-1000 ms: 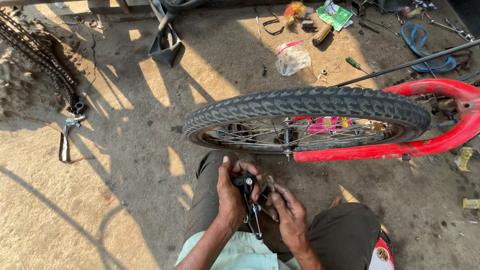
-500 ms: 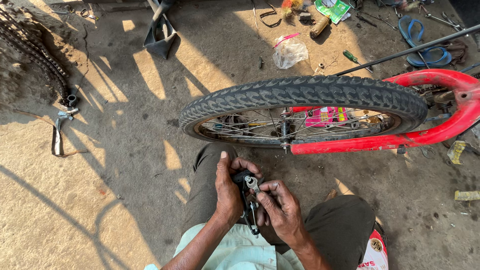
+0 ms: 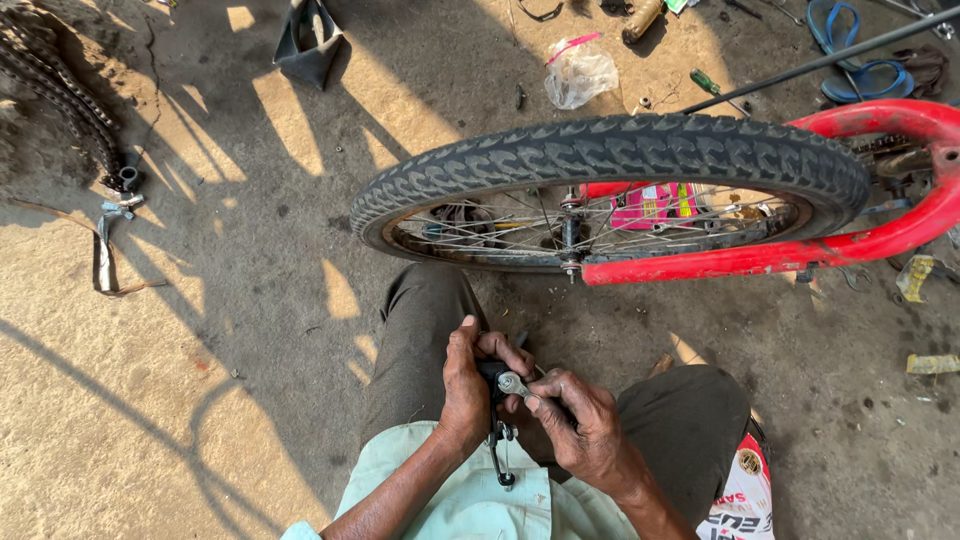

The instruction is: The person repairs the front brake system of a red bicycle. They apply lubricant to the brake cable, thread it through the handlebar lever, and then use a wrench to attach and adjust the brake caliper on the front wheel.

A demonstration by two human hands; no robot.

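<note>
My left hand [image 3: 468, 385] grips a small black bicycle brake part [image 3: 497, 415] held over my lap, with its thin arms hanging down. My right hand [image 3: 580, 425] holds a small metal wrench [image 3: 512, 383] against the top of that part, fingers curled around it. Just beyond my knees stands a bicycle wheel [image 3: 610, 160] with a knobbly black tyre, fitted in a red frame [image 3: 800, 250].
A chain [image 3: 60, 85] lies at the far left beside a metal tool [image 3: 105, 255]. A black bag [image 3: 308, 45], a clear plastic bag [image 3: 580, 75], a green-handled screwdriver [image 3: 712, 85] and blue sandals [image 3: 850, 40] lie on the ground beyond the wheel.
The view has tilted slightly down. My hands stay together on the brake part, with the right hand now over its top with the wrench.
</note>
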